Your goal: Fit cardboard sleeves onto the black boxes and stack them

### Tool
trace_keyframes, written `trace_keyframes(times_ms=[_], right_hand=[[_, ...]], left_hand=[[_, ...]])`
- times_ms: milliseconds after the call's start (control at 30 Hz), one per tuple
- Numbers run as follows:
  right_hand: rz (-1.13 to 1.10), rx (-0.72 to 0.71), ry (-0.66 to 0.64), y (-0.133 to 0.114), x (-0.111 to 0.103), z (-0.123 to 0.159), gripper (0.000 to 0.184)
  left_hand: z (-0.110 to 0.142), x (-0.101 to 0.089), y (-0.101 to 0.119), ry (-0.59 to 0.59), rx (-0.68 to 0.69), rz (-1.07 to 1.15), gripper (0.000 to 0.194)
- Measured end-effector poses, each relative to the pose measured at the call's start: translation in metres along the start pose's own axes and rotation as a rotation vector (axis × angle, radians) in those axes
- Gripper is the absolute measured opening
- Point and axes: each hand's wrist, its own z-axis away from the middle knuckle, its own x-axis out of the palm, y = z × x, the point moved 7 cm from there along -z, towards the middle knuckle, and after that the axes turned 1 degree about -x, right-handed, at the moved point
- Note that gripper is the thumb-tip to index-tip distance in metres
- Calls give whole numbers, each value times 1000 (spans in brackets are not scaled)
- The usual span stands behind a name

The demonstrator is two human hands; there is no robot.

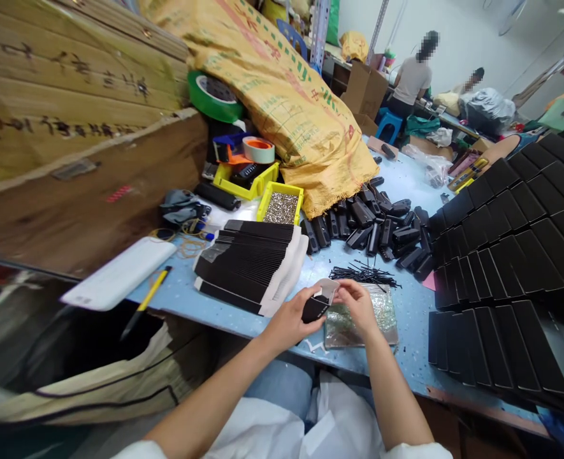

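Note:
My left hand point(294, 313) is wrapped round a small black box point(314, 308) held just above the blue table point(176, 294). My right hand point(355, 303) pinches the box's pale open flap point(327, 288) from the right. Under my hands lies a clear plastic bag point(387, 319) of small parts. A fanned stack of flat black cartons point(250, 264) lies to the left of my hands. Thin black sticks point(365, 275) lie scattered just beyond them.
Rows of closed black boxes point(515, 255) fill the right side. A pile of black plastic parts point(377, 223) sits mid-table, near a yellow tray of screws point(282, 205), tape rolls point(212, 95) and a big yellow sack point(286, 95). Two people work at a far bench point(413, 76).

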Motion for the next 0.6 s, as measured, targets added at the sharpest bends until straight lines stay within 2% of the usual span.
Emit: trace_keyframes(times_ms=[67, 100, 133, 267, 367, 433, 533, 600], right_hand=[[-29, 11, -79, 3, 10, 0, 37], [-14, -15, -105, 2, 16, 1, 38], [23, -65, -126, -1, 22, 3, 39], [245, -302, -169, -22, 41, 15, 39], [256, -271, -99, -25, 35, 15, 30], [278, -296, -76, -26, 31, 14, 31], [360, -404, -151, -27, 38, 21, 40], [342, -371, -152, -19, 43, 32, 62]], left_hand=[[-1, 3, 3, -37, 39, -23, 42], [-1, 4, 3, -40, 36, -26, 42], [-1, 4, 2, -31, 16, -17, 48], [-1, 3, -3, -15, -108, 87, 92], [-2, 2, -4, -47, -154, 57, 99], [-3, 1, -5, -60, -167, 44, 99], [-7, 0, -5, -60, -177, 91, 102], [-8, -2, -1, 15, -209, 126, 99]])
